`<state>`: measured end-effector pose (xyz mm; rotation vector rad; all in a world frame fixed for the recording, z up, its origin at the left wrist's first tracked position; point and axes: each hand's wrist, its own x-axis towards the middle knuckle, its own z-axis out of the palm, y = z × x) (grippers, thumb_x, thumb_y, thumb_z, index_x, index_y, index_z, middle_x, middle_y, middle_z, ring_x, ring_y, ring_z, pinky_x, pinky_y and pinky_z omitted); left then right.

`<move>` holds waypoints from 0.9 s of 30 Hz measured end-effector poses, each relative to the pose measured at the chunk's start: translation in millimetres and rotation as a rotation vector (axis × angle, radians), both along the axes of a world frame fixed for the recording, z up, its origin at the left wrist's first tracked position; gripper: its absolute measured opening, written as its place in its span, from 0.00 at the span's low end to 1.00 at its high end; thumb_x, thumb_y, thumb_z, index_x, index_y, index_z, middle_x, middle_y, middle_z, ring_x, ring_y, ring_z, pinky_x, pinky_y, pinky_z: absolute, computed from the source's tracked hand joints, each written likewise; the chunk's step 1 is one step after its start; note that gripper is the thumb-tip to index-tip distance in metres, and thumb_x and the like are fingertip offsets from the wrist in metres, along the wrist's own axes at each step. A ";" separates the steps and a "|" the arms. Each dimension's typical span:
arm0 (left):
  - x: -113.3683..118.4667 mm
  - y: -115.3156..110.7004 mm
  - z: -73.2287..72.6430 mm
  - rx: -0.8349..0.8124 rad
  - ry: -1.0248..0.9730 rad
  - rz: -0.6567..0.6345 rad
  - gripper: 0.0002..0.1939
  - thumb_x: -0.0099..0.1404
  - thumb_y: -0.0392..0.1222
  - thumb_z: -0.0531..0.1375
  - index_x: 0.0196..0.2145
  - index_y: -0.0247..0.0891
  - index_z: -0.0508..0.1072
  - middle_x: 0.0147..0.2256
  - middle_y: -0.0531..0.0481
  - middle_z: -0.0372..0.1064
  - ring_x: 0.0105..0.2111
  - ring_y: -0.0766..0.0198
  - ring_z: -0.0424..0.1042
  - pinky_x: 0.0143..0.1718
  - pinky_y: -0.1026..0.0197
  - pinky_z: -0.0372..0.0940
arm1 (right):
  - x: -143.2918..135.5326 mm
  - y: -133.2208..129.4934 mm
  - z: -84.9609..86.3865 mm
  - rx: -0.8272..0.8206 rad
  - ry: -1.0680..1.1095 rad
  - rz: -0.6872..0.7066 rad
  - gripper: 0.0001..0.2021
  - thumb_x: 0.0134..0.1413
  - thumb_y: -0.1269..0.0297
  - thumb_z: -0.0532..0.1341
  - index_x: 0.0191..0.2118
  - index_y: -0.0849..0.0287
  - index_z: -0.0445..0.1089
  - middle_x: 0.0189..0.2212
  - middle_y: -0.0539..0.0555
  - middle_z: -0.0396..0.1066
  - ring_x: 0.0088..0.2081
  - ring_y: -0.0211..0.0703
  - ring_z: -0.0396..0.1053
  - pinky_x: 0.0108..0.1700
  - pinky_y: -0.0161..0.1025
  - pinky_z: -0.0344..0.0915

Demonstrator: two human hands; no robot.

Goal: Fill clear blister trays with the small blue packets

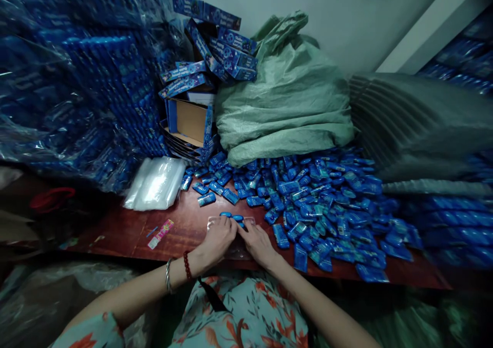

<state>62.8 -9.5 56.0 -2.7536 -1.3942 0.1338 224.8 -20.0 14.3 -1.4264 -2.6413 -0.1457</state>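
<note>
My left hand (220,239) and my right hand (259,241) are close together at the front of the table, thumbs nearly touching. Both sets of fingers are closed over small blue oblong pieces (238,218), whose far ends show just beyond my fingertips. A clear plastic sheet or shallow tray (242,253) lies beneath my hands, mostly hidden by them. Just right of my right hand begins a heap of small blue packets (308,209). A few packets (207,199) lie loose beyond my left hand.
Clear plastic bags (156,184) lie at the left, near a small pink strip (160,234). Blue boxes (188,122) are stacked behind. A large green sack (285,101) rests at the back. Wrapped blue goods (103,81) rise on the left; grey stacked sheets (416,122) on the right.
</note>
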 end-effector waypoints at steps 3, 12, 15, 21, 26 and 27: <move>0.5 4.2 -4.5 0.033 -0.026 -0.006 0.17 0.62 0.26 0.48 0.48 0.25 0.63 0.41 0.34 0.68 0.43 0.52 0.68 0.44 0.50 0.65 | 0.3 2.8 -2.1 0.007 0.030 0.007 0.30 0.55 0.78 0.51 0.63 0.53 0.52 0.41 0.58 0.67 0.38 0.43 0.67 0.41 0.38 0.64; -55.4 13.9 -21.3 0.116 -0.744 0.217 0.18 0.67 0.35 0.48 0.54 0.35 0.59 0.50 0.38 0.64 0.51 0.57 0.64 0.49 0.53 0.64 | 12.3 39.5 31.2 0.040 0.294 -0.043 0.19 0.65 0.67 0.46 0.58 0.61 0.60 0.36 0.57 0.69 0.37 0.42 0.66 0.41 0.37 0.61; -66.8 45.3 -20.1 0.055 -0.640 0.380 0.13 0.67 0.36 0.49 0.48 0.33 0.64 0.45 0.40 0.66 0.46 0.58 0.66 0.47 0.53 0.64 | -6.7 83.6 50.0 -0.138 0.209 -0.144 0.16 0.65 0.67 0.45 0.51 0.59 0.65 0.41 0.58 0.68 0.44 0.44 0.65 0.44 0.38 0.60; -61.4 91.6 -15.5 -0.070 -0.419 0.341 0.14 0.61 0.28 0.51 0.44 0.29 0.66 0.41 0.39 0.67 0.38 0.59 0.70 0.40 0.57 0.65 | -50.0 136.9 57.4 -0.350 0.091 -0.047 0.17 0.51 0.67 0.62 0.48 0.58 0.65 0.43 0.56 0.68 0.39 0.44 0.69 0.38 0.36 0.62; -80.8 68.2 -6.8 -0.075 -0.488 0.341 0.18 0.64 0.33 0.50 0.52 0.32 0.59 0.47 0.38 0.64 0.39 0.60 0.70 0.39 0.57 0.66 | -8.4 119.0 63.0 -0.291 0.242 -0.085 0.14 0.59 0.66 0.53 0.51 0.60 0.61 0.46 0.59 0.65 0.44 0.45 0.67 0.43 0.39 0.62; -87.2 56.0 -4.2 -0.083 -0.566 0.361 0.17 0.65 0.36 0.51 0.52 0.33 0.59 0.45 0.40 0.66 0.38 0.61 0.71 0.38 0.58 0.67 | 7.6 109.1 63.8 -0.283 0.325 -0.113 0.14 0.60 0.64 0.52 0.51 0.60 0.59 0.45 0.59 0.66 0.44 0.44 0.67 0.43 0.39 0.63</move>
